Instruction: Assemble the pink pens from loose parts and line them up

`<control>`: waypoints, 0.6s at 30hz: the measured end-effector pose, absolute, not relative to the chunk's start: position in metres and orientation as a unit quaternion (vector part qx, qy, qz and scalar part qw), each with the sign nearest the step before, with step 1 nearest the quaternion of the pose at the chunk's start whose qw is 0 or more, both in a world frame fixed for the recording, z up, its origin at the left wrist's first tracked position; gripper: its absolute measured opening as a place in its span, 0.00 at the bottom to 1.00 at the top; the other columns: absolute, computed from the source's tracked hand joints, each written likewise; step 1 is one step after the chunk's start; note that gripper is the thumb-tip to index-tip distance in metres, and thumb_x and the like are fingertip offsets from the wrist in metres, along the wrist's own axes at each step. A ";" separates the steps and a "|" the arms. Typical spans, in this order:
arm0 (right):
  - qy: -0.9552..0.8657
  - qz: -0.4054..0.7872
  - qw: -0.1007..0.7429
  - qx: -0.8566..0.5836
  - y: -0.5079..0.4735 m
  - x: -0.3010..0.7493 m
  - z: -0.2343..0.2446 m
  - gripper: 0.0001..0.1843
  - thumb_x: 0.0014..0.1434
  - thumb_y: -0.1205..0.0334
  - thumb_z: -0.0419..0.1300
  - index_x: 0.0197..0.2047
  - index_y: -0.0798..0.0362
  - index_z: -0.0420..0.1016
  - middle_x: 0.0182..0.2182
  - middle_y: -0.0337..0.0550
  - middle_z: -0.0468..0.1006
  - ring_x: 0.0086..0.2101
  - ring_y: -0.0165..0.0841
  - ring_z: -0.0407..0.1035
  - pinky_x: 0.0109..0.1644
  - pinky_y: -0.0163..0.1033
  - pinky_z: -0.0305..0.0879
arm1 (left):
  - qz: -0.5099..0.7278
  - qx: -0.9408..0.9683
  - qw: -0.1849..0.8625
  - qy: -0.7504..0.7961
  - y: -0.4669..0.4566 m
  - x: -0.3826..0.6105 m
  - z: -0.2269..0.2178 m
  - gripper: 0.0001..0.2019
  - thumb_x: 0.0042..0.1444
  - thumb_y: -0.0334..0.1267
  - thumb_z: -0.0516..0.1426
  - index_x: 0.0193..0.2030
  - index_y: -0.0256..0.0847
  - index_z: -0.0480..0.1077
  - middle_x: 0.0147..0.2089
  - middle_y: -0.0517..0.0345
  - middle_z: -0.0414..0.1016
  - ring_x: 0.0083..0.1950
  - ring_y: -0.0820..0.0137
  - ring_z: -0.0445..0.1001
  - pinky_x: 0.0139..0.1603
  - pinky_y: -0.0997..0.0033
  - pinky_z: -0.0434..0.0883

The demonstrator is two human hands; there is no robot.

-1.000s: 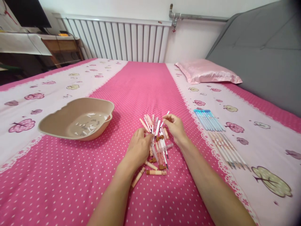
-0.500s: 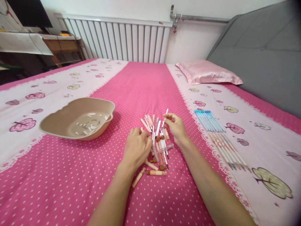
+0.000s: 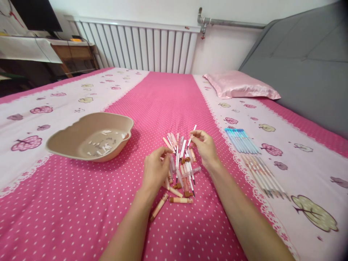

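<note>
A loose pile of pink pen barrels, caps and thin white refills lies on the pink dotted bedspread. My left hand is curled at the pile's left side, fingers pinched on a pale pen part. My right hand hovers at the pile's upper right, thumb and fingers pinching a thin white refill that sticks up and away from me.
A beige scalloped tray holding small white bits sits to the left. To the right lie a row of blue pens and a row of white-pink pens. A pink pillow, grey headboard and radiator stand beyond.
My left hand has drawn back slightly from the pile and lifted, fingers now pinched on a pen part. My right hand has stayed nearly still with the refill.
</note>
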State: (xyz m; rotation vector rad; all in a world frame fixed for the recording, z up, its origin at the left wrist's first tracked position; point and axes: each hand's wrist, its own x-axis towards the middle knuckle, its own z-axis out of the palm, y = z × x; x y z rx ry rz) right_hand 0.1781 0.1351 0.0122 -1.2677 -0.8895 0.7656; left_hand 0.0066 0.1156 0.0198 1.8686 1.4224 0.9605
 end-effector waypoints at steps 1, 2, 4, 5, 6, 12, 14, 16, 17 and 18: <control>-0.392 0.330 0.652 -0.559 0.134 0.178 0.015 0.11 0.46 0.62 0.60 0.35 0.54 0.71 0.33 0.40 0.71 0.33 0.29 0.66 0.36 0.36 0.64 | 0.387 0.691 0.326 0.516 0.116 0.008 0.020 0.07 0.54 0.35 0.53 0.37 0.39 0.71 0.34 0.56 0.75 0.33 0.70 0.71 0.38 0.69 0.67; -0.394 0.322 0.655 -0.559 0.132 0.177 0.017 0.11 0.47 0.62 0.60 0.37 0.54 0.71 0.33 0.40 0.71 0.33 0.29 0.66 0.36 0.36 0.65 | 0.410 0.680 0.350 0.496 0.116 0.009 0.019 0.06 0.54 0.36 0.54 0.37 0.39 0.70 0.35 0.56 0.74 0.34 0.70 0.71 0.38 0.69 0.67; -0.394 0.306 0.665 -0.555 0.129 0.176 0.024 0.15 0.48 0.63 0.59 0.42 0.52 0.70 0.35 0.39 0.71 0.34 0.29 0.67 0.36 0.36 0.65 | 0.445 0.665 0.388 0.458 0.115 0.011 0.020 0.06 0.54 0.36 0.55 0.38 0.38 0.67 0.36 0.55 0.73 0.37 0.70 0.72 0.40 0.70 0.68; -0.394 0.299 0.672 -0.551 0.127 0.176 0.028 0.18 0.49 0.63 0.59 0.46 0.50 0.68 0.35 0.39 0.71 0.34 0.29 0.67 0.36 0.36 0.66 | 0.455 0.658 0.406 0.442 0.115 0.012 0.021 0.08 0.53 0.36 0.56 0.40 0.38 0.66 0.36 0.55 0.73 0.38 0.70 0.72 0.40 0.70 0.68; -0.395 0.293 0.680 -0.545 0.125 0.175 0.031 0.22 0.49 0.63 0.60 0.49 0.48 0.67 0.35 0.39 0.71 0.33 0.29 0.67 0.36 0.36 0.66 | 0.459 0.653 0.424 0.429 0.115 0.013 0.021 0.10 0.53 0.36 0.56 0.43 0.38 0.65 0.37 0.55 0.73 0.39 0.70 0.72 0.41 0.70 0.68; -0.419 0.252 0.711 -0.506 0.111 0.169 0.053 0.34 0.52 0.63 0.59 0.61 0.41 0.54 0.34 0.37 0.71 0.30 0.28 0.67 0.33 0.36 0.67 | 0.442 0.656 0.461 0.402 0.113 0.015 0.022 0.15 0.53 0.34 0.57 0.49 0.38 0.69 0.40 0.53 0.75 0.41 0.70 0.73 0.43 0.70 0.69; -0.433 0.240 0.715 -0.493 0.107 0.167 0.058 0.36 0.52 0.64 0.58 0.63 0.40 0.52 0.34 0.37 0.70 0.30 0.28 0.67 0.33 0.36 0.67 | 0.440 0.662 0.458 0.398 0.112 0.015 0.021 0.14 0.53 0.34 0.57 0.47 0.38 0.71 0.41 0.54 0.76 0.41 0.70 0.73 0.43 0.71 0.69; -0.448 0.230 0.715 -0.484 0.103 0.165 0.062 0.35 0.53 0.64 0.57 0.63 0.39 0.52 0.35 0.37 0.70 0.30 0.28 0.66 0.33 0.36 0.68 | 0.445 0.662 0.458 0.392 0.112 0.016 0.021 0.13 0.53 0.33 0.58 0.46 0.38 0.72 0.41 0.54 0.77 0.41 0.70 0.74 0.43 0.72 0.69; -0.456 0.225 0.714 -0.481 0.102 0.164 0.063 0.35 0.53 0.64 0.57 0.63 0.39 0.52 0.35 0.38 0.70 0.30 0.28 0.66 0.33 0.36 0.68 | 0.448 0.659 0.464 0.387 0.112 0.016 0.022 0.13 0.52 0.33 0.58 0.46 0.38 0.72 0.41 0.54 0.77 0.41 0.70 0.74 0.43 0.72 0.69; -0.462 0.221 0.713 -0.479 0.101 0.164 0.064 0.34 0.54 0.64 0.56 0.62 0.38 0.53 0.35 0.38 0.70 0.30 0.28 0.66 0.33 0.36 0.68 | 0.452 0.652 0.476 0.381 0.111 0.017 0.023 0.13 0.52 0.32 0.58 0.45 0.38 0.72 0.40 0.54 0.77 0.41 0.71 0.74 0.43 0.73 0.70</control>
